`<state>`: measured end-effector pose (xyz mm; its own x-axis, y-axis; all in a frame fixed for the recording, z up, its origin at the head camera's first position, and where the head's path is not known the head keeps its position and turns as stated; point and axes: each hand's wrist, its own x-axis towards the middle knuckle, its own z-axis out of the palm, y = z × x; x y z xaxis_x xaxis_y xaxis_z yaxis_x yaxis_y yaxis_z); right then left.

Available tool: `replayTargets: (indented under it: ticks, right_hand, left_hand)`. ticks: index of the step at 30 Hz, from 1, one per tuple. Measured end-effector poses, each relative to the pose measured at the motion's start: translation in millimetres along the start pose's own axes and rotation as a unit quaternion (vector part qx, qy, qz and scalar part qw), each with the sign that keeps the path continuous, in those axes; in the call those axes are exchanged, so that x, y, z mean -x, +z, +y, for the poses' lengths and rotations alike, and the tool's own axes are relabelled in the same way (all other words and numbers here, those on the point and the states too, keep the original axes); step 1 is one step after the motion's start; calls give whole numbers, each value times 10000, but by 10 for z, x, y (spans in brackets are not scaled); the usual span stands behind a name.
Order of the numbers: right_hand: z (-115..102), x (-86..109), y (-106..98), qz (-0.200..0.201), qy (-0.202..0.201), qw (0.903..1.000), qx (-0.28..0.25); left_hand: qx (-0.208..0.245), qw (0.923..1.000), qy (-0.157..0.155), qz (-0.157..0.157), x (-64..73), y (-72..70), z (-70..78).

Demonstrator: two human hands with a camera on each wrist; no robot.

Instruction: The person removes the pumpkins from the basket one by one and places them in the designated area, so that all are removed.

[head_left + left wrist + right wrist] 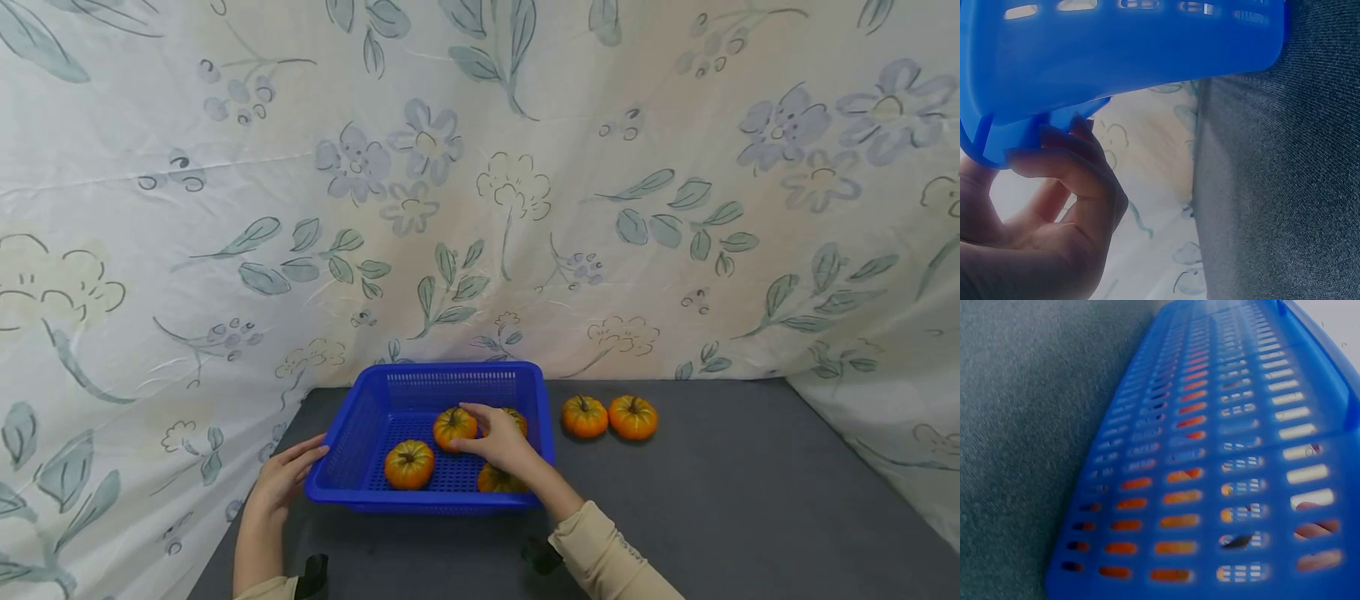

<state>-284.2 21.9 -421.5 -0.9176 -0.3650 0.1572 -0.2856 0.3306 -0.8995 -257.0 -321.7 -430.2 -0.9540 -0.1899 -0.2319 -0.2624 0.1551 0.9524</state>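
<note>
A blue plastic basket (420, 498) with slotted walls stands on the dark table. My left hand (283, 477) grips its left rim; in the left wrist view the curled fingers (1060, 172) and the thumb lie on either side of the rim. Inside the basket, my right hand (504, 440) holds a small orange pumpkin (450, 428) between thumb and fingers. Another pumpkin (408, 465) sits at the basket's front left. Two more are partly hidden, one pumpkin (501, 480) below the right wrist and one pumpkin (517, 419) behind the hand. The right wrist view shows orange through the basket's slots.
Two more orange pumpkins, a nearer-to-basket pumpkin (584, 417) and a right-hand pumpkin (633, 417), stand side by side on the dark table (720, 500) to the basket's right. A floral cloth (570, 167) hangs behind the table and along its sides.
</note>
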Motion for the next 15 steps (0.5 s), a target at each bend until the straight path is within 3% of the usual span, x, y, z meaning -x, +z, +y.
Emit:
replayTargets:
  ticks: [15]
  right_hand:
    - [-68,-47,221,-418,-109,9990,147]
  left_hand:
    - [-45,10000,46,-2,9,8,1]
